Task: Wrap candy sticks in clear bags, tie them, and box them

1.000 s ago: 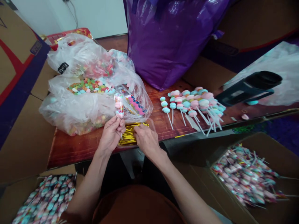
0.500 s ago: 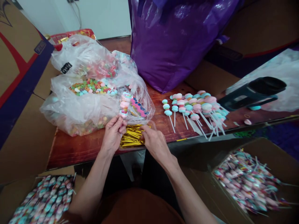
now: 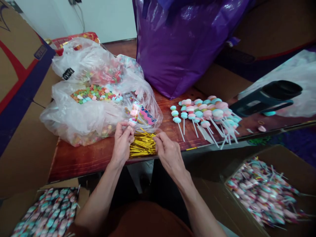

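Observation:
My left hand [image 3: 122,141] is closed on the stick end of a wrapped candy skewer [image 3: 134,113], holding it upright and tilted right. The skewer carries pink and blue candies inside a clear sleeve. My right hand [image 3: 168,152] pinches a thin gold twist tie at the right edge of the pile of gold twist ties [image 3: 142,144]. That pile lies between my hands near the front edge of the wooden table [image 3: 79,158]. Unwrapped candy skewers [image 3: 206,113] lie in a loose row to the right.
Clear plastic bags of coloured ring candies [image 3: 93,98] fill the table's left. A purple bag [image 3: 182,46] stands behind. A black bottle [image 3: 265,97] lies at right. Cardboard boxes of wrapped skewers sit at lower right [image 3: 264,194] and lower left [image 3: 49,212].
My right hand has slid from the pile's left part to its right edge and lifted a tie. The skewer in my left hand has tilted to the right.

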`<state>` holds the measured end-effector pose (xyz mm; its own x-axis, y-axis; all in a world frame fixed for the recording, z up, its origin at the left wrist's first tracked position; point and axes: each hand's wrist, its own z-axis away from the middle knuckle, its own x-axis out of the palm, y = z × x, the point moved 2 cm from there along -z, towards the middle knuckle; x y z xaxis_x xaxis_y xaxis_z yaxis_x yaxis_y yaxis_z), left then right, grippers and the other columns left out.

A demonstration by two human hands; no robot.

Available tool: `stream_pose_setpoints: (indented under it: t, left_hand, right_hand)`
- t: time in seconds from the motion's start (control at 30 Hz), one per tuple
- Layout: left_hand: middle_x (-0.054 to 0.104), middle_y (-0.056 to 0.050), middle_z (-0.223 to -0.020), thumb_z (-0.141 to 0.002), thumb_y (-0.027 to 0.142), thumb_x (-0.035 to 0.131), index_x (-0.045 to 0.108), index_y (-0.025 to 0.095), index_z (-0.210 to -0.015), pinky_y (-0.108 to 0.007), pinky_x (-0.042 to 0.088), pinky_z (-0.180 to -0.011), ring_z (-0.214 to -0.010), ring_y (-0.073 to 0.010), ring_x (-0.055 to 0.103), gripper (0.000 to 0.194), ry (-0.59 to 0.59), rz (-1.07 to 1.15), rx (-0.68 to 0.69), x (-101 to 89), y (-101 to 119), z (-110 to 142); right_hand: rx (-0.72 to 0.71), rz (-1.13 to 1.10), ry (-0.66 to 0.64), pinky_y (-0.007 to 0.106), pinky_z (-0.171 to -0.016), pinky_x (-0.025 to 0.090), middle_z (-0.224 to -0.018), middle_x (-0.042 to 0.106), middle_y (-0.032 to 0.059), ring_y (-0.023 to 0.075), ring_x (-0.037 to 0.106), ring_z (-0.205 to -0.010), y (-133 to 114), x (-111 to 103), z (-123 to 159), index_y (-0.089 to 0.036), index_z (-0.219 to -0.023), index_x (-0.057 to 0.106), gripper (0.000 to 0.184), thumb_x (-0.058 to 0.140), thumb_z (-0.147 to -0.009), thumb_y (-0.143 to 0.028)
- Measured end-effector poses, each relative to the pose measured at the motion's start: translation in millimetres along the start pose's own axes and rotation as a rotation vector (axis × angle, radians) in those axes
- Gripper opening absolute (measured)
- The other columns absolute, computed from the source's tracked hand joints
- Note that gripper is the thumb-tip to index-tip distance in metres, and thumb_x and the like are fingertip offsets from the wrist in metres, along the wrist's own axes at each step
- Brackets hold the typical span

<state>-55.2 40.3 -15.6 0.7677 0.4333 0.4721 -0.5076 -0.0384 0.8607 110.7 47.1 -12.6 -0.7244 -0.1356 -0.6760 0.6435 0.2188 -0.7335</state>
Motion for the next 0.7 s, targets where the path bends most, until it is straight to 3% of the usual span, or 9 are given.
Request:
stream_pose_setpoints:
  t: [0.23, 0.43, 0.7]
  left_hand:
    - [0.052, 0.006, -0.065, -0.073, 0.026, 0.077, 0.049, 0.021, -0.087, -0.014, 0.024, -0.046, -0.052, -0.004, 0.036, 0.032, -0.035, 0.016, -0.029, 2.8, -0.6, 0.1]
    - [0.051, 0.006, -0.064, -0.072, 0.023, 0.072, 0.05, 0.021, -0.084, -0.015, 0.022, -0.047, -0.051, -0.0041, 0.034, 0.025, -0.026, -0.018, -0.059, 5.5, 1.2, 3.4]
    - [0.044, 0.007, -0.059, -0.076, 0.024, 0.064, 0.052, 0.021, -0.082, -0.019, 0.019, -0.047, -0.048, -0.0055, 0.027, 0.014, -0.155, -0.106, -0.108, 17.8, -9.0, 17.3]
  right_hand:
    - [-0.032, -0.076, -0.026, 0.028, -0.067, 0.042, -0.074, 0.067, 0.002, 0.0189, 0.065, -0.068, -0.4, 1.2, -1.5, -0.021, -0.093, 0.057, 0.014, 0.043, -0.093, -0.02]
    - [-0.115, -0.215, 0.156, 0.029, -0.074, 0.046, -0.089, 0.068, 0.0053, 0.0189, 0.063, -0.083, -5.8, -2.6, -2.0, -0.021, -0.082, 0.065, 0.017, 0.051, -0.091, -0.022]
    - [0.088, -0.621, 0.038, 0.023, -0.052, 0.04, -0.064, 0.059, -0.0027, 0.0112, 0.049, -0.054, -10.9, 8.4, -0.2, -0.02, -0.078, 0.067, 0.015, 0.061, -0.086, -0.03]
